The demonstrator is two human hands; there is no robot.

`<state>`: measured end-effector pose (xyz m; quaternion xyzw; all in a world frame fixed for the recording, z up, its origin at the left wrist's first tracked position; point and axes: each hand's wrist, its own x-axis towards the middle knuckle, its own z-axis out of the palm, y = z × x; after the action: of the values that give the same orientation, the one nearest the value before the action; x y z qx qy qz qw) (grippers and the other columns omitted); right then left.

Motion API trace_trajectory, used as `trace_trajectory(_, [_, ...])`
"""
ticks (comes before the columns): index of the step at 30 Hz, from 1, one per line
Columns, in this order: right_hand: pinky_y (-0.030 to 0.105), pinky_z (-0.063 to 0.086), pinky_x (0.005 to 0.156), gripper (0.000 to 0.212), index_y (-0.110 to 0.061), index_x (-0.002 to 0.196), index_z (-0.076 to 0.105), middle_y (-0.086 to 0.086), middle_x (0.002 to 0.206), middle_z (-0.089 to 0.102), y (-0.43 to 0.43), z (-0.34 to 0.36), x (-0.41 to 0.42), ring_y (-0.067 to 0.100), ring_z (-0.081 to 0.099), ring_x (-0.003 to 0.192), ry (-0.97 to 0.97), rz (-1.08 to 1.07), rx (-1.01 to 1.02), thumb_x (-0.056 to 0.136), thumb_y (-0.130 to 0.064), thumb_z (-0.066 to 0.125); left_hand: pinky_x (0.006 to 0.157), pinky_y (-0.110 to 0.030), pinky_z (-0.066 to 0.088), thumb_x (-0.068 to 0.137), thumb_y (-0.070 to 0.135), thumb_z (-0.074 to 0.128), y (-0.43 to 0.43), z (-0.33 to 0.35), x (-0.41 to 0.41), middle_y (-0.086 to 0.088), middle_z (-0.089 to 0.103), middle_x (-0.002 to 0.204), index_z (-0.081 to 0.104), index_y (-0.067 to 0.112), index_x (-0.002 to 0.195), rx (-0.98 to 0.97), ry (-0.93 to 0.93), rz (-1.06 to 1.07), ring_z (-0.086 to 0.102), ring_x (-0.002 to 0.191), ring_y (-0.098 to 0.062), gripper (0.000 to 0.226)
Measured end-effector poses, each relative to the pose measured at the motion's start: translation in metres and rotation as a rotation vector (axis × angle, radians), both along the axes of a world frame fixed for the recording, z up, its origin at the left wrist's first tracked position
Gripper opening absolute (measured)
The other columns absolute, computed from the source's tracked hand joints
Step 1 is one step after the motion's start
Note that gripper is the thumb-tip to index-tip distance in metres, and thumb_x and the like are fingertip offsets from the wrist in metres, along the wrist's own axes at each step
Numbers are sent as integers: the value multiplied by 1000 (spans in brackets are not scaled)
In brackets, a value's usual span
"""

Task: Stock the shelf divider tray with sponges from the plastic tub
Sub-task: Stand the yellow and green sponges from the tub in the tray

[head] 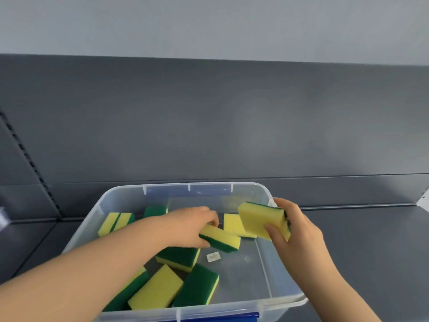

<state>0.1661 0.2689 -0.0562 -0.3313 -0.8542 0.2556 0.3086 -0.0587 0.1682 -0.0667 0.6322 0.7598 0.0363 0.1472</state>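
I judge the task far from finished: many sponges (pixel 155 289) lie in the plastic tub (pixel 267 191), and the divider tray is not in view. The left hand (pixel 195 225) grips a lower sponge (pixel 222 238) inside the tub. The right hand (pixel 294 231) holds a raised sponge (pixel 260 220) over the right rim, and the shelf (pixel 359 240) beyond it seems to give room to move.

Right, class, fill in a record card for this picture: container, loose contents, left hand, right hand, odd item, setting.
container: clear plastic tub, open-topped
loose contents: several yellow-and-green sponges, some yellow side up, some green
left hand: reaches into the tub, grips one sponge
right hand: holds another sponge over the tub's right side
odd item: small white tag on the tub floor
setting: dark grey shelf; divider tray not in view
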Motion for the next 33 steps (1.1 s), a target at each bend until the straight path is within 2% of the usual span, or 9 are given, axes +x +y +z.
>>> trace_trajectory(6, [14, 33, 64, 45, -31, 124, 47, -14, 92, 56, 6, -6, -1, 9, 51, 84, 33, 19, -59, 83, -24, 65, 73, -18, 35, 82, 44, 57, -39, 31, 7, 29, 41, 103, 18, 67, 119, 262, -173, 220, 47, 85, 8, 58])
trace_trajectory(8, [20, 37, 67, 45, -30, 123, 48, -19, 87, 53, 6, -7, -4, 11, 53, 83, 51, 45, -64, 82, -23, 65, 84, -15, 32, 87, 36, 54, -45, 34, 16, 31, 38, 116, 32, 70, 111, 382, -207, 242, 43, 99, 13, 48])
trace_trajectory(11, [26, 43, 69, 44, -31, 122, 49, -25, 85, 51, 6, -9, -10, 14, 55, 81, 82, 85, -81, 82, -23, 66, 91, -17, 30, 84, 36, 62, -53, 36, 27, 25, 35, 128, 52, 63, 94, 486, -251, 348, 45, 109, 1, 30])
trace_trajectory(15, [24, 47, 64, 46, -34, 121, 49, -19, 79, 56, 7, -14, -21, 13, 60, 75, 113, 138, -140, 80, -23, 68, 93, -22, 43, 57, 40, 84, -69, 34, 39, 41, 24, 125, 48, 66, 103, 465, -332, 441, 44, 108, 10, 64])
trace_trajectory(20, [22, 48, 65, 47, -46, 113, 46, -18, 86, 58, -8, -13, -41, 8, 61, 78, 182, 249, -221, 78, -23, 68, 85, -30, 51, 67, 25, 81, -95, 37, 51, 30, 37, 120, 50, 66, 101, 603, -115, 506, 55, 98, -4, 61])
trace_trajectory(22, [21, 48, 67, 47, -54, 107, 43, -19, 87, 59, -20, -10, -45, 3, 60, 80, 201, 300, -245, 77, -26, 67, 80, -30, 52, 68, 43, 76, -113, 45, 54, 22, 45, 115, 55, 53, 108, 627, -33, 522, 55, 94, -6, 45])
trace_trajectory(25, [6, 45, 63, 47, -59, 101, 43, -24, 85, 59, -44, 0, -53, -7, 58, 84, 228, 367, -257, 74, -29, 67, 69, -28, 50, 67, 72, 53, -148, 59, 55, 21, 51, 107, 58, 41, 108, 620, 112, 595, 57, 85, -6, 52])
trace_trajectory(28, [0, 43, 66, 49, -59, 102, 43, -23, 83, 61, -77, 12, -68, -10, 57, 87, 269, 432, -255, 75, -27, 67, 54, -36, 50, 68, 71, 46, -192, 70, 52, 16, 56, 92, 60, 31, 103, 653, 217, 651, 54, 64, -9, 55])
trace_trajectory(33, [4, 45, 66, 52, -63, 106, 43, -31, 98, 59, -173, 28, -99, -5, 60, 86, 401, 549, -246, 75, -27, 65, 43, -27, 44, 69, 68, 47, -301, 75, 43, 20, 53, 84, 56, 32, 99, 722, 320, 786, 49, 54, -4, 47])
